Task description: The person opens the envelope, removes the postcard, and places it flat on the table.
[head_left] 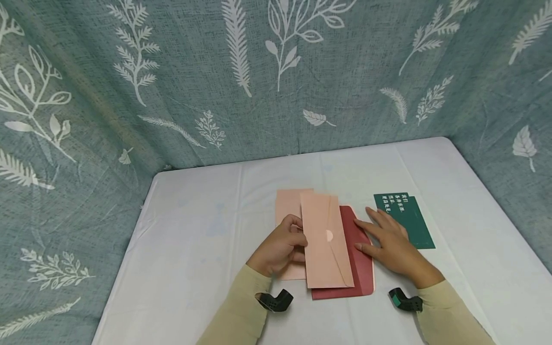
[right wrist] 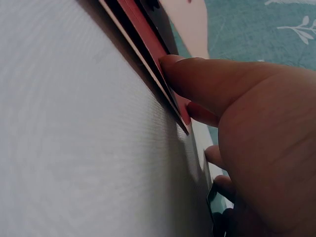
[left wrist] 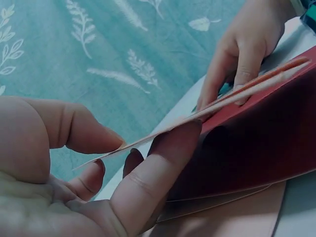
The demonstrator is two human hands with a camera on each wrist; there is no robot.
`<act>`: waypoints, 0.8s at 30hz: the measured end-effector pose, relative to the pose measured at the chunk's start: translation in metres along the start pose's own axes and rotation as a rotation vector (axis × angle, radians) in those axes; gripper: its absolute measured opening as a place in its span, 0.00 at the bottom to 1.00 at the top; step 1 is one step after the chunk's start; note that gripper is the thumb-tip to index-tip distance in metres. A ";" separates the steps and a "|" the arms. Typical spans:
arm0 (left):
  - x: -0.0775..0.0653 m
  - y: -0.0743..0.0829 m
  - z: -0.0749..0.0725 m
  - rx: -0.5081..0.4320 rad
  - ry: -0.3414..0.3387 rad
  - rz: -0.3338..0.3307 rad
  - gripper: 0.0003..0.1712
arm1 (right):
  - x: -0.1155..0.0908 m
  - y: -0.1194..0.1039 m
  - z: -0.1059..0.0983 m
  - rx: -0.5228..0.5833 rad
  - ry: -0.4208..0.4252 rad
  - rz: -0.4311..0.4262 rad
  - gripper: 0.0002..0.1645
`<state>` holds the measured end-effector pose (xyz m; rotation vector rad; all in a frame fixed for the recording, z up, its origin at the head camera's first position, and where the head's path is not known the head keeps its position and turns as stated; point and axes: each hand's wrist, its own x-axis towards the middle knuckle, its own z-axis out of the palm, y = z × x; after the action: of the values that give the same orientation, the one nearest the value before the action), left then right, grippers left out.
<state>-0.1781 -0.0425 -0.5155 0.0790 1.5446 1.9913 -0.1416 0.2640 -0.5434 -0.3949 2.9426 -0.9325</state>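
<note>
A pale pink envelope (head_left: 321,261) with a small round seal on its flap is pinched along its left edge by my left hand (head_left: 279,245). The left wrist view shows that envelope nearly edge-on between thumb and fingers. Partly beneath it lies a red envelope (head_left: 363,270). My right hand (head_left: 391,247) has its fingers spread, and the thumb and fingertips touch the right side of the red envelope. Another pink envelope (head_left: 293,202) lies behind and under my left hand, partly hidden. In the right wrist view, the thumb rests at the red envelope's edge (right wrist: 143,34).
Two overlapping dark green cards (head_left: 421,225), one bearing white writing, lie just beyond my right hand. A white cloth covers the table (head_left: 194,249). Blue-green curtains (head_left: 267,120) with white leaf prints hang at the back and sides.
</note>
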 end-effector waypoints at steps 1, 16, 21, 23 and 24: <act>0.000 -0.001 0.001 0.000 -0.002 -0.003 0.22 | 0.000 0.000 0.000 0.001 0.000 0.000 0.40; -0.004 -0.004 0.010 0.126 0.047 -0.075 0.22 | 0.000 0.001 0.000 -0.005 0.001 0.000 0.40; -0.006 -0.001 0.009 0.218 0.081 -0.103 0.16 | 0.000 0.000 0.001 -0.008 0.004 0.000 0.40; -0.007 0.002 0.006 0.292 0.098 -0.101 0.13 | 0.000 0.001 0.001 -0.007 0.005 0.001 0.40; -0.007 0.003 0.005 0.330 0.107 -0.091 0.11 | 0.000 0.001 0.001 -0.006 0.006 0.001 0.40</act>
<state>-0.1718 -0.0423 -0.5091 0.0350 1.8993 1.6794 -0.1417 0.2638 -0.5448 -0.3915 2.9511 -0.9259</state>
